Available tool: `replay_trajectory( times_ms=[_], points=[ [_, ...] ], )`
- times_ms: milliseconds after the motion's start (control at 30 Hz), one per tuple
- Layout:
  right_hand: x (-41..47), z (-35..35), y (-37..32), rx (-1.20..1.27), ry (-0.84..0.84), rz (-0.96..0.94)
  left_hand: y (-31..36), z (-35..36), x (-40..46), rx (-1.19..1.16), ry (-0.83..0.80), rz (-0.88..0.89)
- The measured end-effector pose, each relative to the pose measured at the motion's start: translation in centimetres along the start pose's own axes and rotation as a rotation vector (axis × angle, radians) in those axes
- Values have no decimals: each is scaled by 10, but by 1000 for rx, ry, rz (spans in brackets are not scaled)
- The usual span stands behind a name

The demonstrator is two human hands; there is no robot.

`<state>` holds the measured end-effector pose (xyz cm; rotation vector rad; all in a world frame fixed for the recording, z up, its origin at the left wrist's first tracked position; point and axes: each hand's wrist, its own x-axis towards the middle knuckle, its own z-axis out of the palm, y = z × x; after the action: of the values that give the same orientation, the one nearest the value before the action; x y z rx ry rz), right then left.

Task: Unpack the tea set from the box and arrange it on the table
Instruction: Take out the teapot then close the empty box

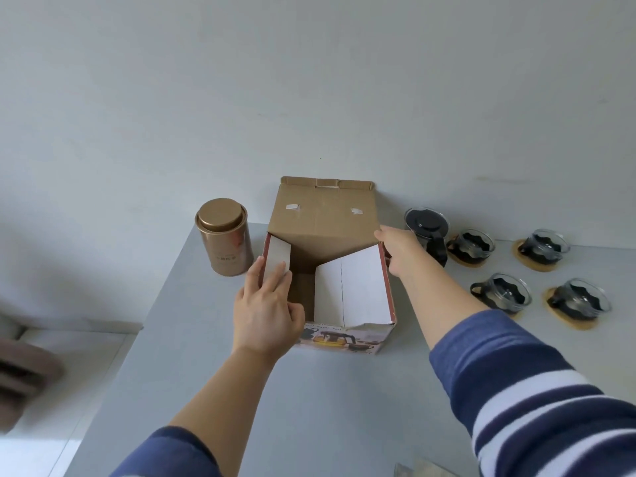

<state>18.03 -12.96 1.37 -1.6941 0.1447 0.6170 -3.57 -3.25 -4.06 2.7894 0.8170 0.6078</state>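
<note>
The cardboard box [323,222] stands on the grey table [309,401] with its lid flap raised against the wall. My left hand [265,315] grips the left side flap [277,259], and the fingers of my right hand [401,246] hold the far end of the right flap [354,287]. Nothing shows inside the box. Right of the box stand a glass teapot with a black lid [426,225] and several glass cups in black holders [469,246] [543,247] [500,292] [578,299], some on wooden coasters.
A bronze round tin [225,237] stands left of the box near the table's left edge. The wall runs just behind the table. A blurred brown object [24,376] lies lower left, off the table. A grey corner of something [420,469] shows at the bottom edge.
</note>
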Motion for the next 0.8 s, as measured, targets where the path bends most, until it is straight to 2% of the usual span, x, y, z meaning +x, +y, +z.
replay_trajectory(
  times_ms=[233,333,500,600,800],
  points=[
    [-17,1,-7,-13,-17,-30,4,-3,-2,51,-74,-52],
    [-25,-1,-5,13,11,-105,6,-4,-4,51,-107,-72],
    [-43,-5,1,-103,51,-329,4,2,9,50,-35,-93],
    [-49,-9,15,-200,-25,-502,1,5,31,11,-19,-97],
    [-60,-15,24,-381,-223,-594,-8,9,80,-9,-134,-144]
  ],
)
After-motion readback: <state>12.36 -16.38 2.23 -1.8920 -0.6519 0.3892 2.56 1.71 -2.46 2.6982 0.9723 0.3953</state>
